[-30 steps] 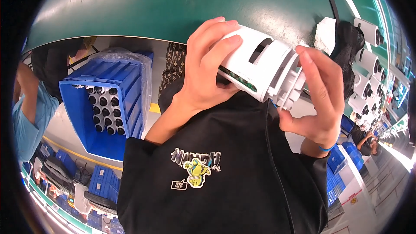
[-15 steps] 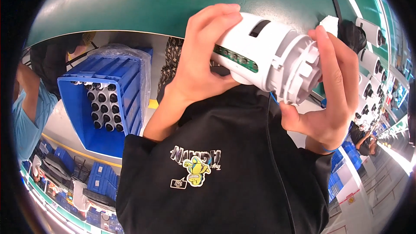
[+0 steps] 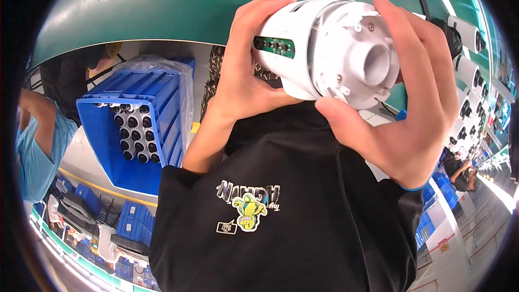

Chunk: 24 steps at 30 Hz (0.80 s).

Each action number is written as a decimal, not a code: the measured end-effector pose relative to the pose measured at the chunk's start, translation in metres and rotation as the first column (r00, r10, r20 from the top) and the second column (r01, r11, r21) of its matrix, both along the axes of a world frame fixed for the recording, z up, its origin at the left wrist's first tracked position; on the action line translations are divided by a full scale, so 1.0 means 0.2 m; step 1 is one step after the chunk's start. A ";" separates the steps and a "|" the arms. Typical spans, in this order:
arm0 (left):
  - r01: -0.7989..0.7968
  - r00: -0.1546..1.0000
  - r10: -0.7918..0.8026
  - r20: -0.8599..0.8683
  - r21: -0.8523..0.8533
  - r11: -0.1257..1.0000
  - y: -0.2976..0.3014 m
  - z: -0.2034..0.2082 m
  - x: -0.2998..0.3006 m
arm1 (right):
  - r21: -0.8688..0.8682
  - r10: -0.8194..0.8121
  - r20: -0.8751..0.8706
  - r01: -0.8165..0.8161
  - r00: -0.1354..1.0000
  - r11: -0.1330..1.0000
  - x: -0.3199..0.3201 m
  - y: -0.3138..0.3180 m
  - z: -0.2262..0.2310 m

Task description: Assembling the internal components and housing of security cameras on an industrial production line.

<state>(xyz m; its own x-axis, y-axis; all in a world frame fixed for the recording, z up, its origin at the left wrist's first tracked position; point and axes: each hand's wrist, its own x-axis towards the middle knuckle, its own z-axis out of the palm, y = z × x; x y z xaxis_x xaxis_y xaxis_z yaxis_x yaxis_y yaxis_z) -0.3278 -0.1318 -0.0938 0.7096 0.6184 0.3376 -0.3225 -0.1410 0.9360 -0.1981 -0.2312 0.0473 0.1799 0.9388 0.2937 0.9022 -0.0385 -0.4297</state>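
Between my hands is a white cylindrical plastic housing (image 3: 294,24), with a strip of green circuit board (image 3: 275,47) showing in a long slot in its side. My left hand (image 3: 246,65) is wrapped round the body, fingers over the top and thumb beneath. A white end piece (image 3: 346,48) with a round hollow tube and small screws sits at the housing's right end. My right hand (image 3: 411,92) grips the rim of that end piece, thumb at the lower edge and fingers along the far right side. The housing is held above the near edge of a green table (image 3: 162,11).
Left of me stands a blue bin (image 3: 132,173) containing several white cylinders with black ends. More such white cylinders (image 3: 466,70) line the table at right, beside a black object (image 3: 453,38). A person in a light blue sleeve (image 3: 57,135) is at far left.
The housing has been turned so its open end with the round tube faces me more. My right hand has shifted its hold round the end piece; my left hand still grips the body.
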 end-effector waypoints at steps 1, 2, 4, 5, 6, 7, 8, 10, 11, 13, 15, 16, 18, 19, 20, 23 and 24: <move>-0.033 0.999 0.033 -0.009 -0.030 0.999 -0.02 0.01 0.00 | -0.039 0.020 0.076 -0.017 0.997 0.999 0.00 0.01 0.00; -0.058 0.998 0.056 -0.024 -0.073 0.996 -0.04 0.01 0.01 | -0.042 0.008 0.056 -0.006 0.998 0.999 -0.01 0.00 0.00; -0.077 0.997 0.076 -0.017 -0.036 0.996 -0.04 0.00 0.00 | -0.133 -0.006 0.081 0.017 0.997 0.991 -0.03 0.04 0.06; -0.092 0.996 0.092 -0.009 0.001 0.996 -0.04 0.00 0.00 | -0.221 -0.021 0.107 0.044 0.994 0.974 -0.03 0.05 0.07; -0.108 0.993 0.104 0.054 0.065 0.992 -0.03 -0.02 0.02 | -0.222 -0.018 0.113 0.043 0.993 0.974 -0.01 0.03 0.04; -0.110 0.993 0.106 0.061 0.062 0.992 -0.03 -0.03 0.04 | -0.121 0.017 0.054 -0.010 0.998 0.993 0.03 -0.02 -0.02; -0.160 0.985 0.148 0.093 0.133 0.978 -0.03 -0.04 0.06 | -0.016 0.058 -0.001 -0.058 0.998 0.998 0.07 -0.05 -0.06; -0.242 0.967 0.213 0.137 0.251 0.937 -0.03 -0.04 0.06 | -0.009 0.134 0.041 -0.134 0.990 0.991 0.11 -0.07 -0.09; -0.270 0.961 0.239 0.139 0.283 0.920 -0.03 -0.03 0.07 | -0.010 0.158 0.055 -0.157 0.986 0.988 0.12 -0.08 -0.09; -0.308 0.951 0.280 0.130 0.335 0.890 -0.04 -0.03 0.06 | -0.062 0.159 0.052 -0.155 0.986 0.986 0.11 -0.09 -0.10; -0.342 0.940 0.312 0.140 0.375 0.862 -0.05 -0.03 0.08 | -0.016 0.116 0.017 -0.116 0.993 0.993 0.11 -0.12 -0.15; -0.293 0.956 0.273 0.105 0.338 0.895 -0.05 0.00 0.07 | -0.044 0.073 -0.007 -0.073 0.997 0.996 0.10 -0.14 -0.15; -0.046 0.998 0.057 -0.027 0.300 0.953 0.01 0.04 -0.02 | -0.031 0.064 -0.042 -0.065 0.997 0.997 0.11 -0.17 -0.18; 0.055 0.997 -0.040 -0.063 0.251 0.966 0.05 0.06 -0.05 | -0.009 0.056 -0.202 -0.059 0.978 0.998 0.11 -0.19 -0.20; 0.098 0.993 -0.075 -0.087 0.302 0.948 0.10 0.04 -0.06 | -0.006 0.063 -0.215 -0.065 0.975 0.998 0.09 -0.18 -0.19; 0.134 0.981 -0.078 -0.178 0.326 0.936 0.17 0.09 -0.04 | 0.049 0.149 -0.204 -0.142 0.968 0.989 0.06 -0.18 -0.24; 0.188 0.978 -0.142 -0.152 0.354 0.916 0.19 0.08 -0.03 | 0.123 0.134 -0.239 -0.107 0.962 0.987 0.02 -0.15 -0.26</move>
